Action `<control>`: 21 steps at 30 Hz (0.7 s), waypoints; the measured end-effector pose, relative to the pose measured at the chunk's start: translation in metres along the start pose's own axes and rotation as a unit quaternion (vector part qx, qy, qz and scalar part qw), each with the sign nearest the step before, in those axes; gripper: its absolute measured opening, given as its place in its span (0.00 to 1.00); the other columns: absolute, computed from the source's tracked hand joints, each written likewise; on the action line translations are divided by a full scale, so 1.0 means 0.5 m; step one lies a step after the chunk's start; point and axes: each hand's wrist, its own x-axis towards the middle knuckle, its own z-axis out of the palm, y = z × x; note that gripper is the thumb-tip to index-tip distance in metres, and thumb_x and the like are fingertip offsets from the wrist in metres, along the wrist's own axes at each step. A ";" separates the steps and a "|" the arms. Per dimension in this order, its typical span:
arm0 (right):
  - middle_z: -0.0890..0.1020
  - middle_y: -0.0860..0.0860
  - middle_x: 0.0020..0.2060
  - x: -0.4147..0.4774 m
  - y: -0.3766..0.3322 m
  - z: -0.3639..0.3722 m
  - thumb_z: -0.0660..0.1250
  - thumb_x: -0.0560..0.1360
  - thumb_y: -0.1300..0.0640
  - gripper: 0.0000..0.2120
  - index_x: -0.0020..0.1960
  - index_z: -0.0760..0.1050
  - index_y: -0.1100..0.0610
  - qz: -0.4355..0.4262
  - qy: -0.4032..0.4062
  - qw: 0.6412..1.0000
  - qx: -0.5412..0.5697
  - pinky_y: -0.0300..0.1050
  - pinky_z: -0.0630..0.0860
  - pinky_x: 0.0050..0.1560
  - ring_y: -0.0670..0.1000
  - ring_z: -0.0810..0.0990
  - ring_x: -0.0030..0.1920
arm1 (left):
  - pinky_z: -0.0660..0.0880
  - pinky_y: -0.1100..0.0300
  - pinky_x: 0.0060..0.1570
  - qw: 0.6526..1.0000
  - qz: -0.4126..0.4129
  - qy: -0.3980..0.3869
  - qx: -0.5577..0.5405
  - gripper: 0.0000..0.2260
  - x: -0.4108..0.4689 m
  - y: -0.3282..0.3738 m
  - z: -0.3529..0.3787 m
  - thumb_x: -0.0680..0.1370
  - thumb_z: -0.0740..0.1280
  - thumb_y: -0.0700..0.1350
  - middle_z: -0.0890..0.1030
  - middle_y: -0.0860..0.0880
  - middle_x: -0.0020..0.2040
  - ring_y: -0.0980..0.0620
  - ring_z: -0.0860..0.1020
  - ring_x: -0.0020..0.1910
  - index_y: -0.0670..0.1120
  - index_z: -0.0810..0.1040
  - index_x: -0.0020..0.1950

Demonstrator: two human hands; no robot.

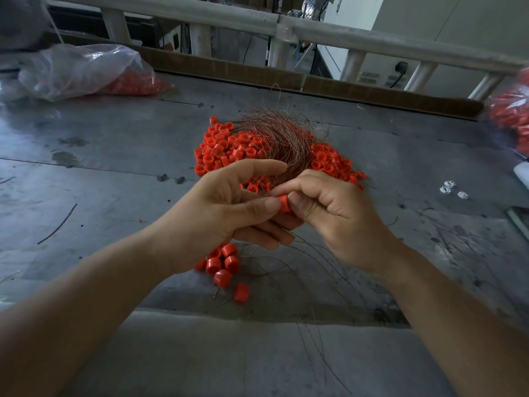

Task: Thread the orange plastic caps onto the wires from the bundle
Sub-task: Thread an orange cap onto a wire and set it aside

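Note:
A heap of loose orange caps (229, 147) lies on the grey table (114, 167). A bundle of thin copper-coloured wires (283, 136) fans up over the heap from between my hands. My right hand (332, 207) pinches one orange cap (282, 202) between thumb and forefinger. My left hand (229, 207) meets it, thumb tip touching the cap, fingers curled under around the wire bundle's lower end. Several caps on wires (224, 265) lie below my left hand, with thin wires (309, 270) trailing toward the near edge.
A clear plastic bag of orange caps (94, 70) lies at the back left, another bag (512, 116) at the right edge. Small white pieces (452, 191) sit to the right. A cardboard strip and a white rail (286, 27) border the far side. A stray wire (58, 224) lies left.

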 end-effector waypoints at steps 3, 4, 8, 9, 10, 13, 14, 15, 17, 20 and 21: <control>0.76 0.43 0.39 -0.001 -0.001 0.001 0.62 0.74 0.57 0.07 0.50 0.75 0.49 -0.001 0.001 1.000 0.005 0.32 0.74 0.42 0.40 0.77 0.41 | 0.77 0.62 0.31 0.999 0.002 0.007 0.034 0.21 0.000 -0.001 -0.001 0.68 0.71 0.47 0.84 0.43 0.39 0.46 0.83 0.36 0.49 0.72 0.60; 0.77 0.42 0.40 -0.001 -0.001 0.002 0.63 0.74 0.57 0.07 0.50 0.75 0.49 0.003 0.002 1.000 0.017 0.32 0.74 0.42 0.39 0.78 0.42 | 0.77 0.62 0.30 0.999 0.004 0.010 0.049 0.21 0.001 -0.001 -0.001 0.68 0.71 0.47 0.84 0.43 0.39 0.47 0.83 0.36 0.48 0.73 0.59; 0.81 0.44 0.41 -0.002 0.003 0.003 0.60 0.73 0.51 0.08 0.50 0.75 0.47 0.055 0.005 0.994 0.089 0.31 0.74 0.42 0.41 0.80 0.42 | 0.76 0.63 0.30 0.998 0.030 0.039 0.048 0.17 0.002 0.002 -0.005 0.68 0.70 0.45 0.84 0.44 0.39 0.48 0.83 0.37 0.47 0.76 0.56; 0.81 0.44 0.40 -0.002 0.003 0.004 0.60 0.72 0.51 0.08 0.50 0.75 0.46 0.061 0.002 0.995 0.084 0.33 0.75 0.42 0.43 0.80 0.41 | 0.76 0.63 0.30 0.997 0.039 0.053 0.037 0.15 0.002 0.003 -0.008 0.69 0.71 0.43 0.84 0.44 0.39 0.48 0.83 0.38 0.47 0.77 0.55; 0.81 0.45 0.39 -0.001 0.005 0.004 0.62 0.72 0.52 0.07 0.49 0.75 0.45 0.062 0.000 0.995 0.074 0.34 0.76 0.42 0.45 0.80 0.40 | 0.77 0.63 0.31 0.997 0.045 0.066 0.021 0.13 0.003 0.005 -0.011 0.69 0.70 0.42 0.84 0.44 0.39 0.48 0.83 0.38 0.45 0.78 0.53; 0.80 0.45 0.33 0.003 0.008 0.000 0.66 0.73 0.61 0.11 0.45 0.76 0.44 0.066 0.001 0.997 0.042 0.34 0.76 0.37 0.47 0.79 0.35 | 0.78 0.62 0.32 0.995 0.048 0.085 -0.022 0.10 0.005 0.008 -0.018 0.69 0.65 0.39 0.84 0.42 0.41 0.47 0.83 0.38 0.42 0.80 0.48; 0.80 0.44 0.32 0.003 0.008 0.000 0.66 0.73 0.62 0.12 0.44 0.76 0.44 0.069 0.000 0.997 0.033 0.34 0.76 0.36 0.46 0.79 0.33 | 0.78 0.62 0.33 0.995 0.049 0.085 -0.034 0.09 0.006 0.009 -0.020 0.69 0.64 0.38 0.84 0.42 0.41 0.48 0.83 0.38 0.43 0.82 0.46; 0.80 0.44 0.31 0.004 0.006 -0.001 0.67 0.73 0.61 0.11 0.42 0.76 0.44 0.075 -0.001 0.997 0.035 0.34 0.75 0.34 0.45 0.78 0.32 | 0.78 0.62 0.33 0.994 0.050 0.082 -0.046 0.09 0.007 0.011 -0.021 0.69 0.63 0.37 0.84 0.42 0.41 0.48 0.83 0.38 0.44 0.83 0.43; 0.80 0.45 0.30 0.003 0.002 -0.003 0.64 0.72 0.53 0.04 0.42 0.77 0.48 0.087 -0.010 0.994 0.067 0.35 0.75 0.32 0.44 0.77 0.30 | 0.79 0.63 0.35 0.994 0.051 0.076 -0.054 0.11 0.009 0.012 -0.023 0.69 0.62 0.37 0.84 0.42 0.40 0.48 0.83 0.39 0.44 0.84 0.41; 0.80 0.47 0.29 0.002 -0.001 -0.010 0.62 0.70 0.48 0.12 0.42 0.78 0.54 0.108 -0.009 0.988 0.108 0.36 0.74 0.30 0.45 0.77 0.29 | 0.79 0.63 0.36 0.994 0.050 0.074 -0.059 0.11 0.011 0.010 -0.024 0.69 0.62 0.36 0.84 0.42 0.40 0.48 0.83 0.40 0.44 0.84 0.40; 0.80 0.46 0.28 0.003 -0.003 -0.011 0.63 0.69 0.49 0.10 0.42 0.78 0.54 0.112 -0.009 0.988 0.103 0.36 0.73 0.28 0.44 0.76 0.28 | 0.79 0.63 0.37 0.994 0.050 0.074 -0.063 0.11 0.011 0.010 -0.025 0.69 0.62 0.36 0.84 0.42 0.40 0.48 0.83 0.40 0.43 0.84 0.39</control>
